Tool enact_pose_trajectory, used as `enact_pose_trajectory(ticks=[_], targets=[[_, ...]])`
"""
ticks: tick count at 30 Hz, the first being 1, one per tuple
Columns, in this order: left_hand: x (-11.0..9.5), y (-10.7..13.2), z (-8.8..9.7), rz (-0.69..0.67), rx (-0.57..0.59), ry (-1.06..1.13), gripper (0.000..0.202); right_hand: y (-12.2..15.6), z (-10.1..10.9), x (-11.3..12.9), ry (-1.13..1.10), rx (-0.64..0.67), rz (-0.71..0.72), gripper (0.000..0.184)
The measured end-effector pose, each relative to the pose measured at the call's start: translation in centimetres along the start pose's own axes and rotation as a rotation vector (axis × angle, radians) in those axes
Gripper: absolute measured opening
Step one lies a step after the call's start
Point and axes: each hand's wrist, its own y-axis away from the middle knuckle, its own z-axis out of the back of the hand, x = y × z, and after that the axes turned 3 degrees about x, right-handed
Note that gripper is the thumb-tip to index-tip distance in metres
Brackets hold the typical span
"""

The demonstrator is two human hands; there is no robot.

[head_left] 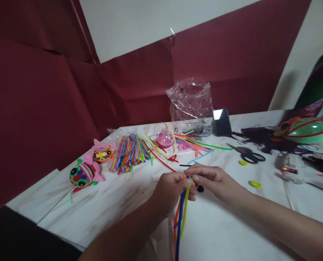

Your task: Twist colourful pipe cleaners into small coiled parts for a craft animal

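Observation:
Several pipe cleaners [181, 214] in orange, blue and yellow hang down from between my hands over the table's near side. My left hand [173, 185] pinches them close to their upper ends, where short orange and blue tips poke out. Fingers of my right hand [209, 179] are closed on the same upper ends, around the yellow strand. A small black round piece [200, 189] lies on the table just beyond the right fingers. What the fingertips cover is hidden.
Bundled pipe cleaners [131, 152] and two decorated plush-like figures [84, 174] lie left. A pink dome [165, 139], clear plastic bag [191, 103] and phone [222, 122] stand at the back. Scissors [248, 155], yellow-green rings [255, 184], a glue gun [294, 174] and green balloon-like object [310, 131] are right.

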Motion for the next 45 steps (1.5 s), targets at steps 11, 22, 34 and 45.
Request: enact_pose_trajectory(ticks=[11,22,34,45], targets=[[-0.2,-0.1,-0.5,0.023,-0.152,-0.171,0.019,-0.4,-0.4,-0.5,-0.022,-0.053,-0.085,0.024],[0.8,-0.4,0.1,0.031,-0.097,-0.138,0.022,-0.3,-0.5,-0.4,-0.04,-0.054,-0.148,0.025],[0.7,-0.5,-0.1,0.005,-0.129,-0.22,0.021,-0.3,-0.3,-0.4,-0.039,-0.033,-0.159,0.032],[0.9,-0.6,0.5,0.145,0.084,0.077,0.016,-0.2,0.3,-0.2,-0.142,0.154,-0.131,0.037]])
